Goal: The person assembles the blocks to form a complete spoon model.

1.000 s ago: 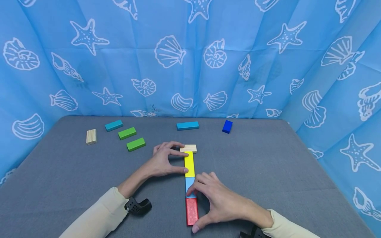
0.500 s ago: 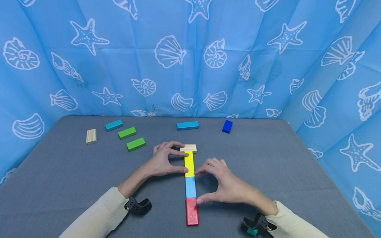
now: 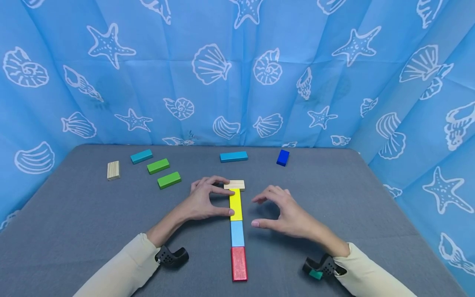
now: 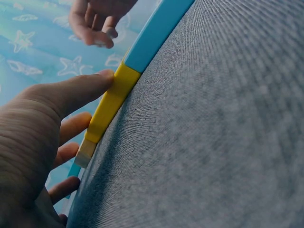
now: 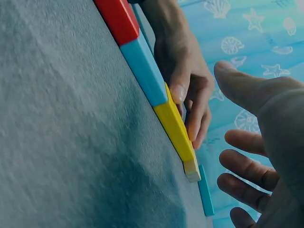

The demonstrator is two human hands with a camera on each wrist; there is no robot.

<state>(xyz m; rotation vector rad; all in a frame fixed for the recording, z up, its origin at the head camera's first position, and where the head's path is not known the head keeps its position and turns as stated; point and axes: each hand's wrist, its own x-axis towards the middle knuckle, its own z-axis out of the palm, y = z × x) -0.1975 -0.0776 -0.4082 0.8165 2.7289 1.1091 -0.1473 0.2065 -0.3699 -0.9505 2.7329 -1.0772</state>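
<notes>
In the head view, a yellow block (image 3: 235, 206), a light blue block (image 3: 237, 234) and a red block (image 3: 239, 264) lie end to end in a line. A plain wooden block (image 3: 234, 185) lies crosswise at the far end. My left hand (image 3: 203, 202) is on the left of the line, thumb and index fingertips touching the yellow block near its top edge. Another fingertip sits at the wooden block's left end. My right hand (image 3: 291, 214) hovers right of the line, fingers loosely bent and spread from the thumb, holding nothing.
Toward the back left lie two green blocks (image 3: 169, 180), a teal block (image 3: 141, 156) and another wooden block (image 3: 113, 170). A longer blue block (image 3: 233, 156) and a dark blue block (image 3: 283, 157) lie near the back edge. A patterned blue curtain (image 3: 237, 99) hangs behind the grey table.
My right hand has moved from beside the red and light blue blocks, away from me and then right, off the line. The left hand and the blocks stay in place.
</notes>
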